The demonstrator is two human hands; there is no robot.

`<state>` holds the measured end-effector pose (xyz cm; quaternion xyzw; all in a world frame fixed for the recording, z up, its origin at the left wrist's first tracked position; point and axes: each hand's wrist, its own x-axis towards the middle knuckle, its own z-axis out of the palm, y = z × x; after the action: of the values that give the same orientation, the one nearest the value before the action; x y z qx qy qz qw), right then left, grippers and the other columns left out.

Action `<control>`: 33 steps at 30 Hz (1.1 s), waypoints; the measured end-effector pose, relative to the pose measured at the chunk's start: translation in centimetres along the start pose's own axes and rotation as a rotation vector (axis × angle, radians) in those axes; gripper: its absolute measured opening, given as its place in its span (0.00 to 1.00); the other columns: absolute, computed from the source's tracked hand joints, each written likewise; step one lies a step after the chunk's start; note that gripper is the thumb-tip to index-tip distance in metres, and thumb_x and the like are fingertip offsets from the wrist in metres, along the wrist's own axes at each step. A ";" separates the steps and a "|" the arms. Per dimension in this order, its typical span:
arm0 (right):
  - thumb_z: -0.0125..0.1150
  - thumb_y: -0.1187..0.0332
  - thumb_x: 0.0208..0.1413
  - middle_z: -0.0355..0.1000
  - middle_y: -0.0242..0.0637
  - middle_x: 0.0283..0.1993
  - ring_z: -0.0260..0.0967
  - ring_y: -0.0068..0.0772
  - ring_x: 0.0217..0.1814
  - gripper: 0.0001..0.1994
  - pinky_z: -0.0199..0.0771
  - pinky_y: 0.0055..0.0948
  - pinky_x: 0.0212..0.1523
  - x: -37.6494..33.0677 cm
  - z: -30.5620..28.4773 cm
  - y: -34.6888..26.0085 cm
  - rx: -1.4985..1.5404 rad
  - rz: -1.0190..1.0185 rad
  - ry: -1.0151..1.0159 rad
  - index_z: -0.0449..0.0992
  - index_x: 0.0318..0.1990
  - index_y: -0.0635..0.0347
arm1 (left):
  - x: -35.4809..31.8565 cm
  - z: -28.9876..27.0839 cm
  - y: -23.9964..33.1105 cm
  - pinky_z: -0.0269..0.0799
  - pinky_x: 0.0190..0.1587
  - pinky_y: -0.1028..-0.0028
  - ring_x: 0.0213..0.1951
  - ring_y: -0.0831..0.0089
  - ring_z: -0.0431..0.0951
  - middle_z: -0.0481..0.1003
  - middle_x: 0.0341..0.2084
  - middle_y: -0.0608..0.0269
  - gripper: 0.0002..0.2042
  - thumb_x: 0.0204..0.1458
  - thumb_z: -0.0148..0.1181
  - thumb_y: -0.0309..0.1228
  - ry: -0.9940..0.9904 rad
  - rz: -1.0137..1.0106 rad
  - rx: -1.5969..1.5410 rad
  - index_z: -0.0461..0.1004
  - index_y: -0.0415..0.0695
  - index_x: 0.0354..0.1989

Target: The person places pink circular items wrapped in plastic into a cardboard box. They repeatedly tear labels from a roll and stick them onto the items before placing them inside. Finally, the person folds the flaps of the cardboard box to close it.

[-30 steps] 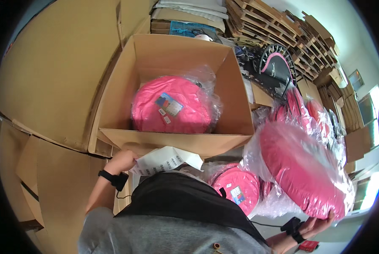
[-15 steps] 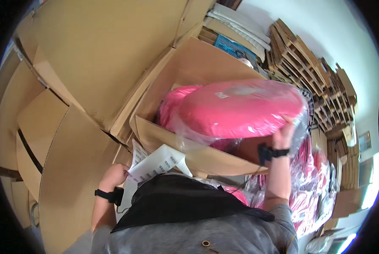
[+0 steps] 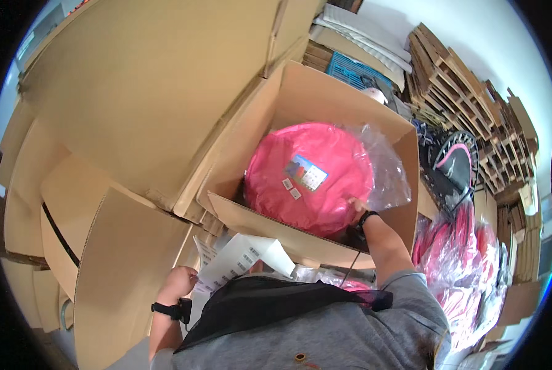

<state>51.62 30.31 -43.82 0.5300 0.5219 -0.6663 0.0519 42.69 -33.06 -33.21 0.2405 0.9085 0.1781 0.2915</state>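
An open cardboard box (image 3: 325,92) stands in front of me. Inside it lies a round pink disc in clear plastic wrap (image 3: 310,176), with a small printed label on top. My right hand (image 3: 357,208) reaches over the box's near wall and grips the disc's lower right edge. My left hand (image 3: 180,282), with a black wrist strap, holds white printed paper sheets (image 3: 242,259) close to my chest. A black apron and grey shirt fill the lower edge of the view.
Large flattened cardboard sheets (image 3: 122,111) lean at the left. More wrapped pink discs (image 3: 467,259) pile at the right. Stacked wooden pallets (image 3: 467,80) stand at the back right, near a black and pink round item (image 3: 452,163).
My right hand carried a wrapped pink disc from the pile at the right over the box and lowered it inside. My left hand stayed on the papers.
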 end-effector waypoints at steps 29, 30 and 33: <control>0.49 0.80 0.51 0.67 0.36 0.45 0.64 0.25 0.47 0.16 0.64 0.26 0.48 -46.5 -4.2 21.2 0.538 -0.814 0.099 0.61 0.49 0.65 | -7.1 13.3 38.6 0.66 0.39 0.79 0.34 0.81 0.71 0.73 0.31 0.66 0.10 0.49 0.55 0.27 -0.815 0.730 -0.947 0.70 0.37 0.40; 0.48 0.80 0.51 0.67 0.36 0.45 0.64 0.26 0.47 0.16 0.64 0.26 0.48 -47.0 -4.6 21.8 0.644 -0.832 0.097 0.61 0.49 0.64 | -7.9 13.7 39.0 0.66 0.39 0.79 0.34 0.81 0.71 0.73 0.32 0.66 0.11 0.49 0.55 0.27 -0.860 0.731 -0.945 0.70 0.37 0.40; 0.47 0.81 0.51 0.67 0.36 0.45 0.65 0.26 0.46 0.16 0.65 0.27 0.48 -48.4 -5.7 23.0 0.655 -0.831 0.133 0.61 0.49 0.63 | -9.1 15.1 39.0 0.66 0.41 0.79 0.34 0.80 0.71 0.73 0.31 0.65 0.09 0.47 0.56 0.25 -0.889 0.673 -0.919 0.70 0.37 0.37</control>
<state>90.58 0.83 -21.15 0.3080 0.4546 -0.7239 -0.4177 71.50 -3.20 -22.65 0.4100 0.4141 0.5076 0.6346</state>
